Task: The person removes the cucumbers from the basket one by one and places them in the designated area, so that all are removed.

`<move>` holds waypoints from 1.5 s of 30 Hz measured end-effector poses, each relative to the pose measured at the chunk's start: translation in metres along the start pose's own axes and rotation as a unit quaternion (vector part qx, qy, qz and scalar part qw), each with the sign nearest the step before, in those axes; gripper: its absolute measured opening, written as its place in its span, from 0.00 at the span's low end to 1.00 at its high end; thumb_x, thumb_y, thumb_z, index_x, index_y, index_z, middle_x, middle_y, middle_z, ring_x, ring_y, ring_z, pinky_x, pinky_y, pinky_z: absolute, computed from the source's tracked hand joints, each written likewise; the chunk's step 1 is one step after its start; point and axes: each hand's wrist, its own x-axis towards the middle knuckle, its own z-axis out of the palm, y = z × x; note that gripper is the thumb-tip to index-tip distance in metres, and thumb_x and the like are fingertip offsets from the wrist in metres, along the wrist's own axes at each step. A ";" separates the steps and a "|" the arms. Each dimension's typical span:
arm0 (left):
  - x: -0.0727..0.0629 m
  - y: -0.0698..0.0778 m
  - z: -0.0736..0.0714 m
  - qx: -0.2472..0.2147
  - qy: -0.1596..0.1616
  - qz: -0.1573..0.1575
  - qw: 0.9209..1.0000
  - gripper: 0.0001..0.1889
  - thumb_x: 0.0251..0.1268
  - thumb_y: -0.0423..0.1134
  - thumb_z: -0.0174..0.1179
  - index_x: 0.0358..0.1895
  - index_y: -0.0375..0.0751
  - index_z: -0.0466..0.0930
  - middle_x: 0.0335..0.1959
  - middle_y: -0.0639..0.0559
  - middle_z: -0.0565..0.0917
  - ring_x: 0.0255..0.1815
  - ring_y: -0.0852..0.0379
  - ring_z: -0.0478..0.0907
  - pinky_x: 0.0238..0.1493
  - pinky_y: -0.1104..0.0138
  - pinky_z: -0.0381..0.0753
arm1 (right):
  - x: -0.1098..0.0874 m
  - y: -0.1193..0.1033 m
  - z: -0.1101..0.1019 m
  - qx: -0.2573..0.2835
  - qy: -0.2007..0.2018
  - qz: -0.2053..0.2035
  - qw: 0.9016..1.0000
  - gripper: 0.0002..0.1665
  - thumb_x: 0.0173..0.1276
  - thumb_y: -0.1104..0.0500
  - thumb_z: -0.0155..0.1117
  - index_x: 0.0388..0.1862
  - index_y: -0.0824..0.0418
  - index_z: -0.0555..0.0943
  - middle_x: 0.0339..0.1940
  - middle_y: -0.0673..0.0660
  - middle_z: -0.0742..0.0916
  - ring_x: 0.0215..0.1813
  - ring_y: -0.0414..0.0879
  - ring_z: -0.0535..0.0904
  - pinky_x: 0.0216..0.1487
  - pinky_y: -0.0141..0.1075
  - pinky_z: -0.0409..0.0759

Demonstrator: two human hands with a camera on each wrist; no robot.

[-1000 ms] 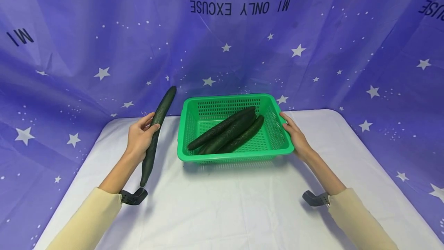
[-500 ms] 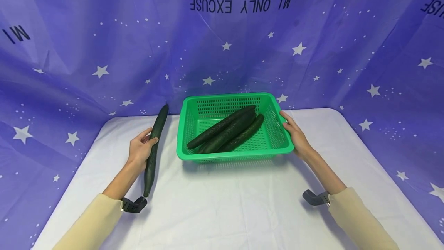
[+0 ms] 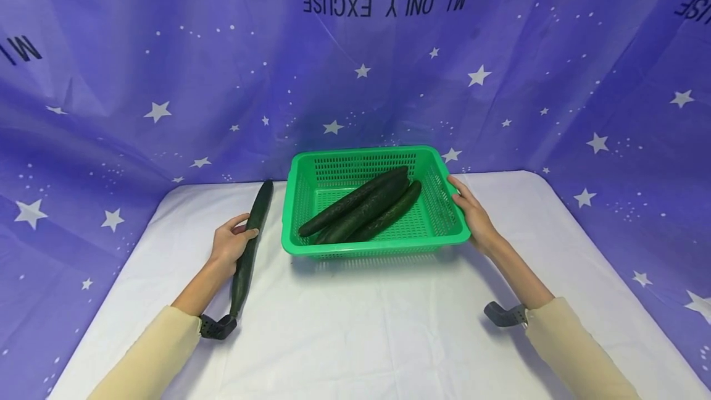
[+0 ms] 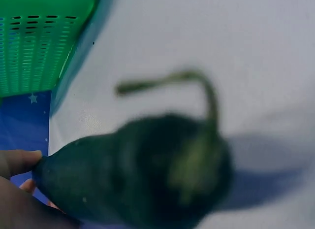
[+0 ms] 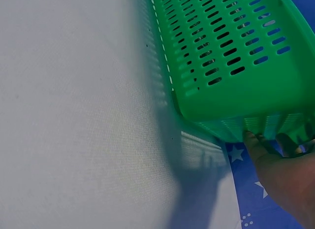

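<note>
My left hand [image 3: 229, 245] grips a long dark green cucumber [image 3: 242, 279] around its middle, thumb on top. The cucumber is close over the white tabletop, left of the basket; its stem end [image 4: 192, 165] with a curled stalk fills the left wrist view, blurred. A green plastic basket [image 3: 372, 249] with slotted walls holds several cucumbers [image 3: 363, 208] lying side by side at a slant. At the basket's right end, my right hand [image 3: 476, 221] rests its fingers along the outside below the rim; in the right wrist view the thumb [image 5: 252, 143] touches the end wall.
A white cloth covers the table [image 3: 366, 332]. Behind and at both sides hangs a purple-blue curtain [image 3: 355, 97] with white stars, close behind the basket. Black camera mounts [image 3: 218, 327] are strapped at both wrists, the left one near the held cucumber's lower end.
My left hand has brought the cucumber down and nearer the tabletop beside the basket. The right hand has stayed at the basket's end, and the cucumbers inside lie as before.
</note>
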 end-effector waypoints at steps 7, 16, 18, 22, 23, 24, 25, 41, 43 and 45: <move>0.002 0.008 0.004 0.057 -0.003 0.000 0.998 0.31 0.66 0.32 0.62 0.72 0.35 0.66 0.55 0.38 0.73 0.37 0.55 0.77 0.34 0.64 0.80 | -0.001 0.001 -0.002 -0.003 0.003 0.000 1.000 0.32 0.86 0.52 0.32 0.84 0.47 0.42 0.81 0.59 0.50 0.64 0.50 0.65 0.55 0.33 0.74; -0.005 0.035 0.011 0.095 0.023 0.085 0.992 0.27 0.70 0.36 0.59 0.70 0.32 0.69 0.66 0.33 0.72 0.67 0.37 0.66 0.65 0.49 0.68 | -0.003 0.000 -0.005 -0.003 0.005 -0.002 1.000 0.33 0.86 0.51 0.32 0.84 0.47 0.42 0.81 0.60 0.51 0.62 0.49 0.66 0.54 0.34 0.75; -0.010 0.045 0.018 0.093 0.022 0.120 0.988 0.25 0.71 0.36 0.59 0.69 0.33 0.71 0.65 0.35 0.74 0.67 0.40 0.67 0.66 0.50 0.68 | -0.003 0.000 -0.005 -0.004 0.004 -0.002 1.000 0.33 0.86 0.51 0.32 0.84 0.47 0.42 0.81 0.60 0.50 0.63 0.50 0.66 0.55 0.34 0.74; -0.022 0.065 0.039 0.090 0.001 0.186 0.979 0.23 0.73 0.36 0.59 0.68 0.35 0.73 0.63 0.38 0.77 0.64 0.43 0.72 0.62 0.52 0.72 | -0.004 -0.001 -0.006 -0.005 0.005 -0.001 1.000 0.33 0.86 0.51 0.32 0.84 0.47 0.42 0.81 0.59 0.50 0.64 0.50 0.65 0.54 0.33 0.74; -0.025 0.070 0.046 0.092 -0.008 0.203 0.975 0.22 0.73 0.36 0.59 0.67 0.35 0.73 0.63 0.38 0.77 0.64 0.43 0.73 0.62 0.52 0.72 | -0.004 0.000 -0.006 -0.006 0.005 -0.001 1.000 0.32 0.86 0.51 0.32 0.84 0.47 0.42 0.81 0.59 0.50 0.64 0.50 0.65 0.54 0.33 0.74; -0.028 0.074 0.052 0.095 -0.019 0.218 0.971 0.22 0.73 0.36 0.59 0.67 0.35 0.74 0.63 0.39 0.77 0.63 0.44 0.73 0.61 0.53 0.73 | -0.004 0.000 -0.006 -0.005 0.004 -0.001 1.000 0.32 0.86 0.51 0.32 0.84 0.47 0.42 0.81 0.59 0.50 0.64 0.49 0.65 0.54 0.33 0.74; -0.031 0.078 0.058 0.099 -0.030 0.232 0.967 0.22 0.73 0.36 0.59 0.67 0.35 0.74 0.62 0.39 0.77 0.62 0.44 0.73 0.61 0.54 0.73 | -0.004 0.000 -0.006 -0.005 0.005 0.000 1.000 0.32 0.86 0.51 0.32 0.84 0.46 0.42 0.81 0.59 0.50 0.64 0.49 0.65 0.54 0.32 0.74; -0.035 0.107 0.153 0.185 -0.195 0.288 0.919 0.27 0.72 0.38 0.62 0.71 0.38 0.70 0.66 0.41 0.76 0.65 0.44 0.73 0.61 0.51 0.74 | -0.002 0.001 -0.003 0.004 -0.002 -0.007 1.000 0.32 0.86 0.51 0.32 0.84 0.47 0.42 0.81 0.59 0.51 0.68 0.56 0.62 0.55 0.33 0.74; -0.032 0.108 0.158 0.194 -0.195 0.287 0.917 0.27 0.72 0.38 0.62 0.72 0.39 0.70 0.66 0.41 0.76 0.65 0.44 0.73 0.60 0.49 0.74 | -0.001 0.001 -0.002 0.004 -0.003 -0.007 1.000 0.32 0.86 0.52 0.31 0.84 0.47 0.42 0.82 0.58 0.50 0.70 0.57 0.61 0.56 0.33 0.73; -0.029 0.109 0.162 0.198 -0.196 0.284 0.918 0.27 0.72 0.38 0.62 0.72 0.39 0.70 0.66 0.42 0.76 0.65 0.44 0.73 0.60 0.49 0.74 | -0.001 0.001 -0.001 0.004 -0.005 -0.007 1.000 0.32 0.86 0.52 0.31 0.84 0.47 0.42 0.82 0.58 0.50 0.71 0.57 0.59 0.57 0.33 0.73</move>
